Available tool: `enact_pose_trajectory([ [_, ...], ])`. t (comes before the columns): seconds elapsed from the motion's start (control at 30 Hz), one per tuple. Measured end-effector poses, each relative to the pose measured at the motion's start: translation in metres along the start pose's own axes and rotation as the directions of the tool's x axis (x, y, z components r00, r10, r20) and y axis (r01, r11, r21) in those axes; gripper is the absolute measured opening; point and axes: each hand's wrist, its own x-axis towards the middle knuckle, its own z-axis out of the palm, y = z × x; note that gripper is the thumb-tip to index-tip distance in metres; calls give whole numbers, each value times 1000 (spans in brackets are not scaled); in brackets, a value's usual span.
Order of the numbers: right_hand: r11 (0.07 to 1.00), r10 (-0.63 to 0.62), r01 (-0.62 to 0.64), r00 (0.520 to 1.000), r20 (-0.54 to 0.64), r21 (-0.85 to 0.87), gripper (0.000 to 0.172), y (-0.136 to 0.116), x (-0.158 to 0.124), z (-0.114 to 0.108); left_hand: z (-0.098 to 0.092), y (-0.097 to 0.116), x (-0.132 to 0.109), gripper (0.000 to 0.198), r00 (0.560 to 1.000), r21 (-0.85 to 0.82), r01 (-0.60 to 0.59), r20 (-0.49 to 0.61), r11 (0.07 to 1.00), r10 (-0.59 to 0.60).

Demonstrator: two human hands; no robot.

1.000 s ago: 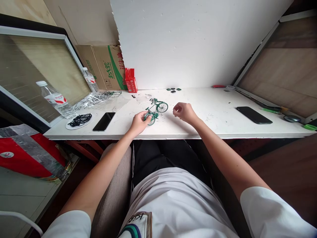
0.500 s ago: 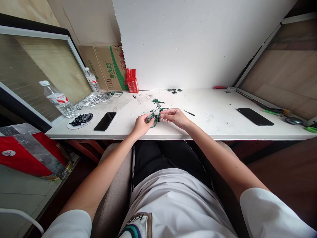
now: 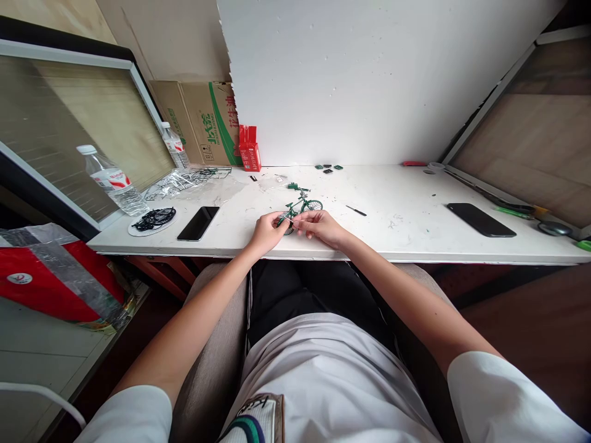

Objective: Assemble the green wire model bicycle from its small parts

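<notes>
ok so green model bike (image 3: 302,206) sits mid desk (image 3: 406,240), near front edge. Left hand (image 3: 266,232) pinching rear wheel end, right hand (image 3: 322,226) pinching frame right beside it. My guess: rest wrists on desk, go light on pinch, spokes look bendy.

Wears white short-sleeved T-shirt (image 3: 332,375), plain, loose, soft folds across the front. Its left sleeve (image 3: 133,415) and right sleeve (image 3: 508,400) are wide, cut above elbow; forearms bare below them. A printed patch (image 3: 256,418) sits low on shirt front: beige ground, dark handwritten-style lettering, curved teal, navy and white bands, partly out of view. Also black trousers (image 3: 300,295), with thin white double line (image 3: 250,295) down left leg's outer seam. Both bare: left hand (image 3: 265,232), right hand (image 3: 321,226).
</notes>
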Motion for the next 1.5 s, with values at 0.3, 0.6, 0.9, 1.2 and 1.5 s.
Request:
enact_pose_trajectory([
  [0.3, 1000, -5, 5, 1000, -20, -5, 43, 0, 1, 3, -2, -2, 0, 25, 1000, -10, 11, 19, 1000, -11],
  [0.6, 997, 13, -17, 998, -61, -71, 45, -9, -5, 10, -2, -4, 1, 33, 999, 33, 18, 28, 999, -19],
  [0.9, 994, 24, -31, 997, -73, -102, 51, -12, -7, 14, -4, 1, -1, 31, 998, 20, 21, 66, 1000, -22],
  [1.2, 995, -10, 2, 997, -73, -97, 52, -8, -6, 14, -4, 0, 0, 42, 997, 47, 3, 76, 999, -7],
  [1.5, 994, -67, 60, 995, -68, -94, 54, -1, -3, 12, -6, 5, 0, 44, 990, -16, 13, 140, 1000, -10],
])
